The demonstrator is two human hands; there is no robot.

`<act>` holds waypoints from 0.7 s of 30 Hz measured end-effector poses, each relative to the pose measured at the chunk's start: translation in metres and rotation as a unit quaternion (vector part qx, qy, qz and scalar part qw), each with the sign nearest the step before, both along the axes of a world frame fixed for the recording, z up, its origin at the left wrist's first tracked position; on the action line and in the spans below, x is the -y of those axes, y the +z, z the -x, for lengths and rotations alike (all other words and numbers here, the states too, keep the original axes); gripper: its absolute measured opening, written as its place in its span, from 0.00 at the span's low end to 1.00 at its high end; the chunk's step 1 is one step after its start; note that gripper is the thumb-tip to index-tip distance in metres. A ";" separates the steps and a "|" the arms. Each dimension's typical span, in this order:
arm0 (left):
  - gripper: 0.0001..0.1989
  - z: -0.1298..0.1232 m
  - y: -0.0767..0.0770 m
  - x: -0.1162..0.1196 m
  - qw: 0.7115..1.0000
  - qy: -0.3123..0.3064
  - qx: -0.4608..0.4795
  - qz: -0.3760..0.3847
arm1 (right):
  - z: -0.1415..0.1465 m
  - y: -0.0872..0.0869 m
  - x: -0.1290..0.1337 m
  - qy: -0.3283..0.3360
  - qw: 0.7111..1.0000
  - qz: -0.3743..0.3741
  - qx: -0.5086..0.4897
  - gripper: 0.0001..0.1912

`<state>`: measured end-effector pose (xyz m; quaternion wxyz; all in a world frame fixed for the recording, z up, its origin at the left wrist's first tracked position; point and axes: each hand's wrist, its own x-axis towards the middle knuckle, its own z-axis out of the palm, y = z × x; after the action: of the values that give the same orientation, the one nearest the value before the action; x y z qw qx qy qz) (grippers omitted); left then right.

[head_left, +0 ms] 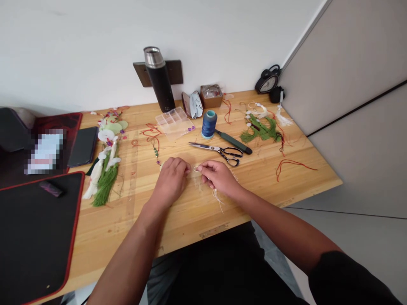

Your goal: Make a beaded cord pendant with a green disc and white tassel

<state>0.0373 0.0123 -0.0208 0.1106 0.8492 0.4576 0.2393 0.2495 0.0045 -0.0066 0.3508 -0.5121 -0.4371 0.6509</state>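
Observation:
My right hand [218, 176] pinches a thin white cord [217, 195], whose small loop stands out at the fingertips and whose loose ends hang below the palm. Close on its left, my left hand [172, 180] rests on the wooden table [190, 224] with its fingers curled together; what they hold, if anything, is too small to name. A beaded string [156, 153] lies just beyond my left hand. Scissors [216, 148] lie open beyond my right hand, beside a green-handled cutter [233, 142] and an upright spool of blue thread [209, 125].
Green and white tassels [107, 178] lie at left, near a phone [83, 146] and a black mat [38, 237]. A clear compartment box [174, 123], black flask [160, 82] and small brown box [211, 101] stand behind. More tassels [262, 127] and red cord [294, 162] lie right.

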 end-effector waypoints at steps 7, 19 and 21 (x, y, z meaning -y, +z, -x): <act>0.08 0.003 -0.002 0.000 1.000 0.015 0.019 0.014 | 0.002 -0.001 -0.001 0.014 1.000 0.007 0.017 0.15; 0.09 0.005 -0.006 -0.001 0.999 0.019 0.026 0.014 | 0.002 0.002 -0.002 0.047 0.997 0.019 0.066 0.08; 0.09 0.006 -0.006 -0.001 0.999 0.017 0.031 0.011 | 0.001 0.003 -0.002 0.051 0.996 0.019 0.069 0.08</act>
<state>0.0316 0.0137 -0.0271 0.1297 0.8322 0.4709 0.2626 0.2484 0.0067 -0.0040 0.2765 -0.5393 -0.4732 0.6394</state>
